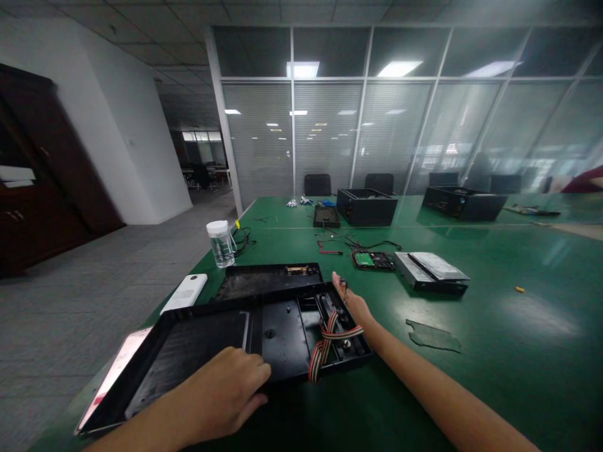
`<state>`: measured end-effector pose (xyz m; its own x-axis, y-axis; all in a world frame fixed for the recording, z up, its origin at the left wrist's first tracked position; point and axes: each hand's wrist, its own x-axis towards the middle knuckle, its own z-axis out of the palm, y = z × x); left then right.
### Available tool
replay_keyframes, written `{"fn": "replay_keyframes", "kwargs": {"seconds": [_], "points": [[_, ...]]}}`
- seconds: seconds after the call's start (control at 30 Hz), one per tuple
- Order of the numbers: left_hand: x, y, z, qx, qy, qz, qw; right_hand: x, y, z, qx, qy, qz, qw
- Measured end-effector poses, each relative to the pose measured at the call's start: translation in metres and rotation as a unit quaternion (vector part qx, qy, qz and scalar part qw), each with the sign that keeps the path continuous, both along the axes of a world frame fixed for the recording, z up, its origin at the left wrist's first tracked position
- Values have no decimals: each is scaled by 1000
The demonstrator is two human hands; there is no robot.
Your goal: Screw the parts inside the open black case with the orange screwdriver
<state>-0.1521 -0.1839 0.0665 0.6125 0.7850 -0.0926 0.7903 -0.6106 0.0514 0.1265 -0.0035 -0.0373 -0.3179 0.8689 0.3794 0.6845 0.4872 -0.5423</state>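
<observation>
Black casing (282, 348); left hand (238, 380), right hand (349, 297) at edges — grips unclear

Glass partition (326, 141), grey floor (70, 307)

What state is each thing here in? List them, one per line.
Shallow black casing: open, inside showing
Striped ribbon cable: bent, hanging over the casing's near edge
Clear bottle: upright, lidded
Black-and-green unit: green face up
Black box, left of two: open-topped
Partition blinds: lowered

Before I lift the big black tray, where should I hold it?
Probably hold the black tray by its two short ends, coming from left and right: it's long and lies open side up, so those raised walls can be pinched. Avoid the striped ribbon cable hanging over the near wall.
</observation>
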Motion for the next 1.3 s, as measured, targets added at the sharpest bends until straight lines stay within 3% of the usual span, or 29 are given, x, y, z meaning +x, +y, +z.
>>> {"fn": "replay_keyframes", "kwargs": {"seconds": [0.07,0.13,0.2,0.27,0.37,0.47,0.53,0.57,0.67,0.77,0.87,0.93,1.03,1.13,1.3], "points": [[2,-1,-10,-8,11,8,1000,24,9,0,58,-127,-103,985],[3,1,-21,-18,22,10,1000,54,16,-1,77,-231,-201,949],[4,4,-32,-28,31,10,999,84,18,-2,63,-298,-261,916],[4,8,-41,-37,38,12,999,107,17,-4,38,-316,-289,903],[1,19,-41,-55,41,23,997,121,13,-3,14,-277,-279,920],[-3,41,-29,-94,33,35,994,113,11,3,35,-221,-275,935],[-6,65,-24,-63,3,41,997,103,12,7,45,-179,-282,941],[-8,80,-25,-10,-23,45,999,98,12,7,39,-151,-279,947],[-15,122,-41,149,-61,56,985,86,13,2,-1,-41,-248,968],[-22,150,-64,125,-27,77,989,85,15,-10,-7,42,-213,976],[-24,157,-74,109,-22,82,990,90,19,-17,25,76,-165,983],[-21,153,-70,128,-34,63,989,94,22,-16,37,91,-108,989],[-15,146,-59,162,-52,-19,985,95,21,-9,-1,120,-62,991],[-8,143,-55,171,-54,-90,980,92,15,-2,-17,155,-85,984],[0,144,-70,167,-32,-109,979,87,4,4,11,275,-140,951]]}}
